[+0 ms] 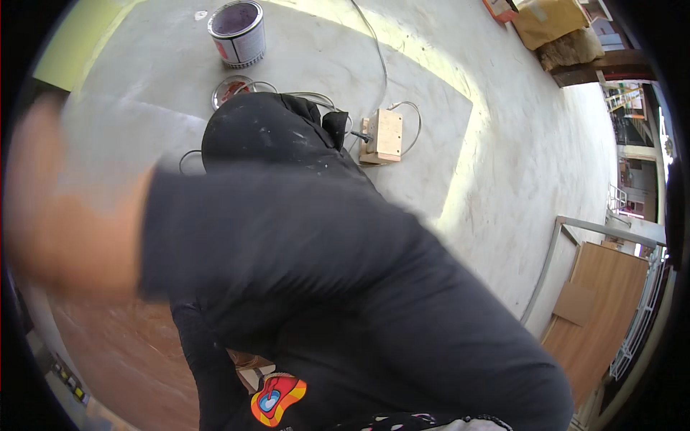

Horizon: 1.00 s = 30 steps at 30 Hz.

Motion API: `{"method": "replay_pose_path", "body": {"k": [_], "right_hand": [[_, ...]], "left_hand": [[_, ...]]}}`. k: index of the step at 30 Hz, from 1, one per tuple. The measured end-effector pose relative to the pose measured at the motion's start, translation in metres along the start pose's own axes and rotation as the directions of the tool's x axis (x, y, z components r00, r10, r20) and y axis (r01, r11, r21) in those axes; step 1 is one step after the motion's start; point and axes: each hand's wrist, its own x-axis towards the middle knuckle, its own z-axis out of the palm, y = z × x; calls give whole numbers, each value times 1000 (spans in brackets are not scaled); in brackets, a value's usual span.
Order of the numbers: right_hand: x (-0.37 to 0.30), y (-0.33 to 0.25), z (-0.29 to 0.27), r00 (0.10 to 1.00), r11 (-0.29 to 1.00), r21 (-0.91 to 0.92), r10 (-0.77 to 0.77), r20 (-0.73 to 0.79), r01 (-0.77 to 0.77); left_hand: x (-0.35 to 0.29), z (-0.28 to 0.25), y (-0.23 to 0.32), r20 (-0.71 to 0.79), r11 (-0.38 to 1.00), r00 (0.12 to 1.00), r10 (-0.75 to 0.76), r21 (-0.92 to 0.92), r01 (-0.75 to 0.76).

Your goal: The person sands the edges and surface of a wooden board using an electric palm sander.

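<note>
My right arm, in a dark sleeve, reaches across my body to the left. My right hand [79,215] at its end is smeared by motion, so neither its fingers nor anything in them can be made out. Below that hand lies a broad reddish-brown panel [118,352] with a streaky surface. My left sleeve comes up from the lower edge and passes behind the right arm; the left hand does not show. A bent knee in black, paint-specked trousers [266,133] rises in front of me.
Beyond the knee stand an open paint tin [244,47] and a round lid [225,92] smeared reddish-brown. A small wooden box [386,136] with a grey cable sits right of them. Wood-toned boards [604,294] lean by a metal frame at the right; wrapped bundles [550,21] lie farther off.
</note>
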Motion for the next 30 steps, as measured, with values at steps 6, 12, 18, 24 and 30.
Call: {"method": "replay_pose_path", "body": {"k": [6, 12, 18, 24, 30], "right_hand": [[-128, 249, 19, 858, 805, -336, 513, -18, -488], [-329, 258, 46, -36, 86, -718, 987, 154, -691], [-381, 249, 48, 60, 43, -678, 998, -2, -734], [-414, 254, 47, 149, 175, -782, 983, 106, -599], [-439, 254, 5, 254, 293, -459, 956, 145, -839]], "left_hand": [[-34, 13, 34, -275, 991, 953, 131, 22, -130], [-45, 19, 39, -328, 996, 941, 82, 3, -86], [-39, 33, 42, -319, 999, 947, 35, 1, -37], [-44, 27, 44, -320, 1000, 947, 19, -15, -25], [-40, 36, 37, -354, 998, 935, 31, -33, -46]]}}
